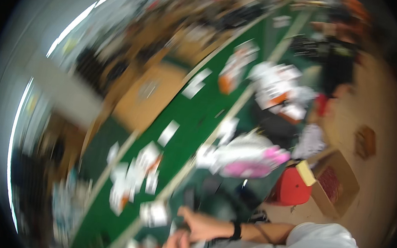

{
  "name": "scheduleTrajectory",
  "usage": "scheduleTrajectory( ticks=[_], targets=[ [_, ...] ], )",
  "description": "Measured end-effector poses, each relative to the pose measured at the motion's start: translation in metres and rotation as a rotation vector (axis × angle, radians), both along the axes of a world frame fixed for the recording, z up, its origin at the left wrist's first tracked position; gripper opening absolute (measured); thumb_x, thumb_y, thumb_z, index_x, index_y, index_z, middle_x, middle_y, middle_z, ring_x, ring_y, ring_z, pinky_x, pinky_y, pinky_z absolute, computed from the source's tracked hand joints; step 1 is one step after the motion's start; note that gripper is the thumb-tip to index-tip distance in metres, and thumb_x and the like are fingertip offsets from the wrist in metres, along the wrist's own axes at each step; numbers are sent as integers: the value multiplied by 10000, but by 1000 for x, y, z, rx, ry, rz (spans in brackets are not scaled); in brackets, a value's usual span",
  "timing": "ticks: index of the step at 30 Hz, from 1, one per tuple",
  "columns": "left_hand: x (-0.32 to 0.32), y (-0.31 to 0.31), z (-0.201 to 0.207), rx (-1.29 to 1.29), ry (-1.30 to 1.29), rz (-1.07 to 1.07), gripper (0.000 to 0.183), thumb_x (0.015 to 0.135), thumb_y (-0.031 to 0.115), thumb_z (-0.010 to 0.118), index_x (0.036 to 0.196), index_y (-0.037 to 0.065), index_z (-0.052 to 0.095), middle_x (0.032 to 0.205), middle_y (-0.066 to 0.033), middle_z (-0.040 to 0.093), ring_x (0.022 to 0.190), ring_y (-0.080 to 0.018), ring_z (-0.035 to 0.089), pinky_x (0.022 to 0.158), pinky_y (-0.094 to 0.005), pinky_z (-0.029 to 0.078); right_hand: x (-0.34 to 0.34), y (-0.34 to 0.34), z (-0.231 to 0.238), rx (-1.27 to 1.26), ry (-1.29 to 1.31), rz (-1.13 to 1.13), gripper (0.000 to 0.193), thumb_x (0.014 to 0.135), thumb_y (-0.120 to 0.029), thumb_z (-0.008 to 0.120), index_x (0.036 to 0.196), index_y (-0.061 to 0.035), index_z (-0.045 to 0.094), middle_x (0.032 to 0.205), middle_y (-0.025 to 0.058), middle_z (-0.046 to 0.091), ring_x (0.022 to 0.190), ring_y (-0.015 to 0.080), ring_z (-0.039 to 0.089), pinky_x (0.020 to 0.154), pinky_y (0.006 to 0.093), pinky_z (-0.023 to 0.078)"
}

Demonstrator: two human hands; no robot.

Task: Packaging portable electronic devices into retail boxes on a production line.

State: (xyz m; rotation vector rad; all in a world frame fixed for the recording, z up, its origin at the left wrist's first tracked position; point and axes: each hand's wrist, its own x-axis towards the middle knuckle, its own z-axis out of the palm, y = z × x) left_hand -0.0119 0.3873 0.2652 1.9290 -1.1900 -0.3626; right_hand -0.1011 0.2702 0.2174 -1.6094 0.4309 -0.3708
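The view is tilted and smeared by motion. My right hand (200,224), with a black band at its wrist, reaches in from the lower right over the dark green worktop. Just below it in the picture is my left hand (178,247), close to the right one. The fingers of both hands are curled in, and a small greyish thing seems to be between them, too blurred to name. Beside the hands lies a white packet (154,213) with dark print. A pink and white plush-like bundle (249,160) rests farther along the worktop.
A green conveyor belt (192,119) runs diagonally past the worktop, carrying several white and orange packets (133,177). White bags are piled (278,83) farther along. On the right stand a red stool (291,187) and an open cardboard box (349,187). Brown cartons (147,94) line the far side.
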Motion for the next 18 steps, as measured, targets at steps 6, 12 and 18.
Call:
scheduleTrajectory(
  ticks=[6,12,18],
  targets=[
    [-2,-54,-15,-193,-6,-221,82,758,27,677,810,39,615,678,-94,595,584,-240,574,555,-335,460,44,-13,-86,-23,-153,-334,273,830,-154,581,1056,-1,570,937,94,631,862,177,601,736,283,481],
    [194,6,-132,198,12,644,244,831,209,678,879,-18,607,809,-139,642,741,-269,634,693,-321,503,81,-56,-77,936,-744,-716,375,944,-165,486,1296,-37,458,1203,69,554,1083,209,566,913,336,485],
    [237,-4,-241,531,750,433,569,798,298,694,1194,-73,522,1305,-237,480,1100,-384,550,905,-447,462,146,-73,-98,931,-577,-156,393,901,-99,550,1282,-38,479,1214,83,546,1098,203,548,939,330,453]
  ],
)
